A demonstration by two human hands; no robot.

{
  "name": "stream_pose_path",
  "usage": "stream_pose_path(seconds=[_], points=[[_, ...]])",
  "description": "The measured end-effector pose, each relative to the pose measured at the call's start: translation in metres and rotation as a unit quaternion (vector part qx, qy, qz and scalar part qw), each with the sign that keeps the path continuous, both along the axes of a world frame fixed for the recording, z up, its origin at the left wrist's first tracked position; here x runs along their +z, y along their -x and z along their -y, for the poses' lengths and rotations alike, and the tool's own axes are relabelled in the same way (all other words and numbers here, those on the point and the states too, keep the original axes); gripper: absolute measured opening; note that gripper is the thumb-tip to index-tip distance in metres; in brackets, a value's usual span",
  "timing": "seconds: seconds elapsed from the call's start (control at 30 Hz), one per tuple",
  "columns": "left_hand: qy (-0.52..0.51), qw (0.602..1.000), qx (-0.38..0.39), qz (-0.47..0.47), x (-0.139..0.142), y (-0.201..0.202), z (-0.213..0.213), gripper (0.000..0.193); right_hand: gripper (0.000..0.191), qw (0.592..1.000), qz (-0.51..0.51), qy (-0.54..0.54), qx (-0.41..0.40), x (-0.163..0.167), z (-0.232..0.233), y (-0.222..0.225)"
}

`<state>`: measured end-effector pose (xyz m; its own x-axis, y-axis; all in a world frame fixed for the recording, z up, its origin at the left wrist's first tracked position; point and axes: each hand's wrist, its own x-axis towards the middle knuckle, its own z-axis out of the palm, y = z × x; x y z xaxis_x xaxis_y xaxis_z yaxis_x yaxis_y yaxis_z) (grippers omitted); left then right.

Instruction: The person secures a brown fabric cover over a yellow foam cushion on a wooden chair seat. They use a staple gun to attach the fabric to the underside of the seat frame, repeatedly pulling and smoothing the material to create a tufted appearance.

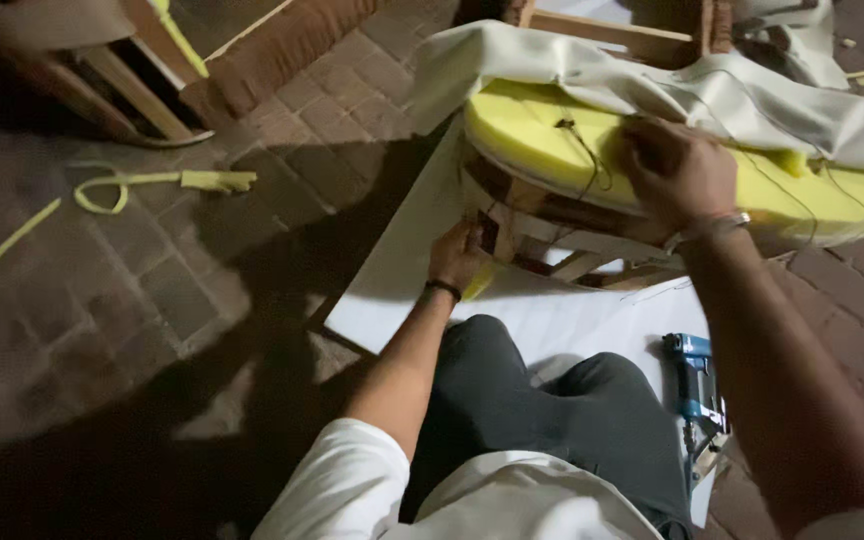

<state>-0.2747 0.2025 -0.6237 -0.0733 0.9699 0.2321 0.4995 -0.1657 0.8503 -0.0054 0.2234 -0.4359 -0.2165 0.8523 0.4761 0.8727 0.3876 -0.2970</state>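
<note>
Yellow foam lies under the right hand, fingers curled on it; left hand grips the wooden frame.

- A dark brick-paved floor carries everything here.
- A white sheet is spread flat on the bricks, under the person's knees.
- A blue power stapler lies on the sheet's right part, near the edge.
- A wooden seat frame rests on the sheet.
- 1 looped yellow strip lies on the bare bricks, well apart to the left.
</note>
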Motion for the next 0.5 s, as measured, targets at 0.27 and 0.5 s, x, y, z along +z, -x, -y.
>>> stream_pose_path(seconds=[0.27,0.5], points=[[-0.047,0.998,0.041,-0.011,-0.041,-0.002,-0.022,0.038,0.027,1.000,0.003,-0.003,-0.008,-0.072,-0.049,-0.005],[-0.070,0.997,0.036,-0.016,-0.062,0.008,-0.020,0.030,0.033,0.999,-0.014,0.023,-0.027,-0.104,-0.077,-0.017]])
